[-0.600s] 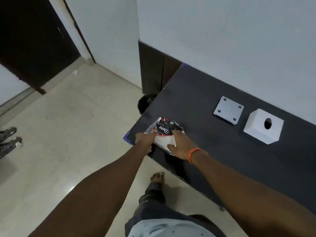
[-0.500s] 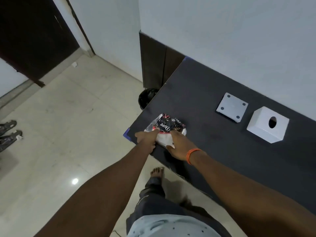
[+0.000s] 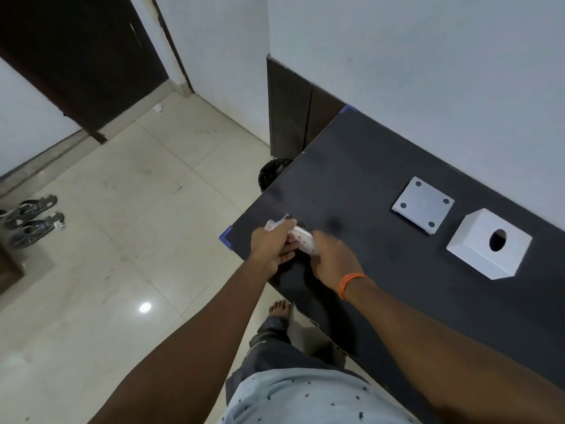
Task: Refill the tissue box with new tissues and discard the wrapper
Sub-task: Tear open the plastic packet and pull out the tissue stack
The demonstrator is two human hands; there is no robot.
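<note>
A tissue pack (image 3: 301, 241) in a clear and dark printed wrapper lies near the left corner of the dark table (image 3: 382, 179). My left hand (image 3: 272, 247) grips the wrapper's loose end (image 3: 276, 224) on the pack's left side. On the pack's right side my right hand (image 3: 333, 260), with an orange band at the wrist, is closed over it and hides most of it. The white tissue box cover (image 3: 489, 247) with a round hole stands to the right. Its flat white base plate (image 3: 423, 205) lies just behind it.
A black bin (image 3: 272, 174) stands on the floor by the table's left edge, partly hidden by it. Sandals (image 3: 30, 220) lie on the tiled floor at far left. A dark door (image 3: 76, 56) is at the back left. A white wall runs behind the table.
The pack has turned over, so its dark printed face no longer shows and a pale side faces up. Both hands have shifted their grip, the left now pinching the wrapper's end.
</note>
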